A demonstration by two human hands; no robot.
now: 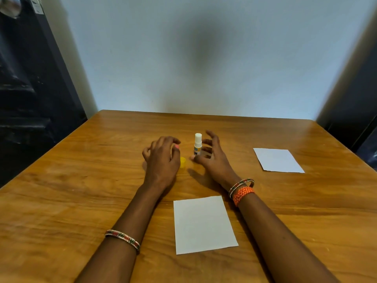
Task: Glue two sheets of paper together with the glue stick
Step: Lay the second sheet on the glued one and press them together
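Note:
An uncapped white glue stick (197, 145) stands upright near the middle of the wooden table (81, 180). Its yellow cap (183, 162) lies on the table just left of it, partly hidden behind my left hand (162, 158). That hand hovers over the cap with loosely curled fingers and holds nothing. My right hand (212, 158) is spread open right beside the stick, fingers apart, not closed around it. One white sheet of paper (204, 224) lies flat between my forearms. A second white sheet (277, 160) lies at the right.
A pale wall (204, 58) rises behind the table's far edge. Dark furniture (30, 99) stands at the left, and more dark shapes sit at the right edge. I wear bangles on both wrists and an orange thread band on the right one.

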